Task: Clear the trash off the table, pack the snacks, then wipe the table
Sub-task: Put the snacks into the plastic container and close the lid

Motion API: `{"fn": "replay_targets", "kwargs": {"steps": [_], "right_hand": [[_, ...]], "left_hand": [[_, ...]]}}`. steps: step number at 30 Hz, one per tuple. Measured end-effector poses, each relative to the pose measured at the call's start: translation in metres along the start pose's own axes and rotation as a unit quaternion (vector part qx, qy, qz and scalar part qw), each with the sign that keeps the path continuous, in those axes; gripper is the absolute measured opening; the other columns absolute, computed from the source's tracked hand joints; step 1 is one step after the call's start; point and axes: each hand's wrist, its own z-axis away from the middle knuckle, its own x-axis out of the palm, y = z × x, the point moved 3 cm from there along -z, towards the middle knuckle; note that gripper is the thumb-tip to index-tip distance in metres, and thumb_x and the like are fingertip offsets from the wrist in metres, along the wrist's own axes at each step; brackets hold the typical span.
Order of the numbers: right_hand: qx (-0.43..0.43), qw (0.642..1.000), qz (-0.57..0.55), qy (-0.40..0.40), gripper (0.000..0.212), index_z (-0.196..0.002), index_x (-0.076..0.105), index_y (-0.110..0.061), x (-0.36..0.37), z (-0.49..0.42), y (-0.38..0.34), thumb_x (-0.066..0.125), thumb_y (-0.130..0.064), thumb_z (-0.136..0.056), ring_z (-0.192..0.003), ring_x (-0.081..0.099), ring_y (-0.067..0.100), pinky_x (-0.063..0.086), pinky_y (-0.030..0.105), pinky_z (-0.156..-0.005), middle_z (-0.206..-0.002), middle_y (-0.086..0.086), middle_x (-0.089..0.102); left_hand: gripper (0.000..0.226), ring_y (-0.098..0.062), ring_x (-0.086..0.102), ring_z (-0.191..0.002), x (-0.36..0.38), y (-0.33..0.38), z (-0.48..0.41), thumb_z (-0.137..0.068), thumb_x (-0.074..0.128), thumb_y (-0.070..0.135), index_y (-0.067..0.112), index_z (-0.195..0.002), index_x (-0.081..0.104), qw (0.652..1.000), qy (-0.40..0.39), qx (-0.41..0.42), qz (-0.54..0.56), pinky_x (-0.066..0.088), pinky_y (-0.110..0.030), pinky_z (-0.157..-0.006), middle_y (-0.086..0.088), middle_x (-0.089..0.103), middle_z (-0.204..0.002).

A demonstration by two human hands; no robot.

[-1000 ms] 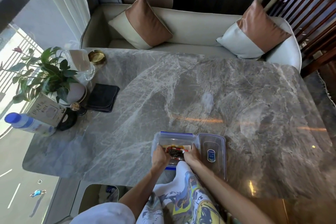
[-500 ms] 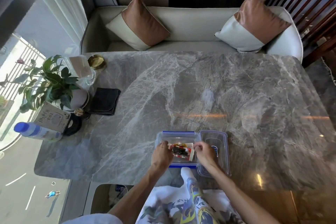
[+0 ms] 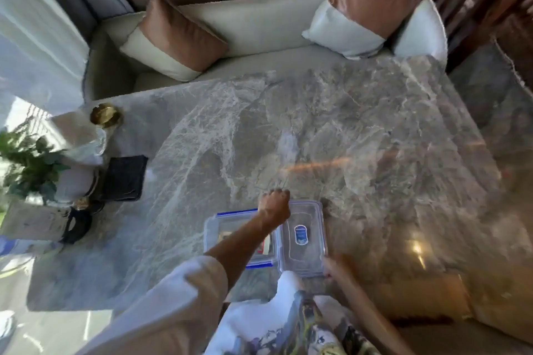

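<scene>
Nearest, the right hand [image 3: 331, 265] is seen only as a blur at the near right corner of the clear lid [image 3: 302, 258]; whether it grips that corner cannot be told. The lid lies just beside the open container [image 3: 212, 235], on its right, near the front edge of the marble table [image 3: 346, 138]. Packed snacks [image 3: 264, 246] are glimpsed inside the container, mostly hidden beneath the left forearm, which is stretched across it. The left hand [image 3: 274, 206] is set at the lid's far left corner, its fingers curled over that edge and apparently gripping it. Closing the box is judged to be the step in hand. It would be done best if the lid were lifted level by both corners, squared over the rim, and pressed flat before the blue clips are snapped down, so that no wrapper is caught in the seal. Farther off on the left, a folded dark cloth [image 3: 124, 179] is waiting beside a plant [image 3: 28, 164], probably for the wiping, and a sofa [image 3: 253, 23] stands beyond the table
</scene>
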Motion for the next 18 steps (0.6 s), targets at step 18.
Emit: {"fn": "replay_targets", "kwargs": {"steps": [18], "right_hand": [[0.050,0.924,-0.378,0.038,0.022,-0.093,0.059,0.010,0.014,0.004,0.017,0.052,-0.011,-0.097,-0.079,0.050,0.027,0.051,0.048,-0.080,-0.080,0.016,0.054]], "left_hand": [[0.042,-0.039,0.040,-0.128,0.017,0.009,-0.031,-0.090,0.050,0.007,0.002,-0.131,0.045,0.999,-0.009,0.035,-0.036,0.037,-0.046,-0.106,-0.023,0.044,-0.132]]}}
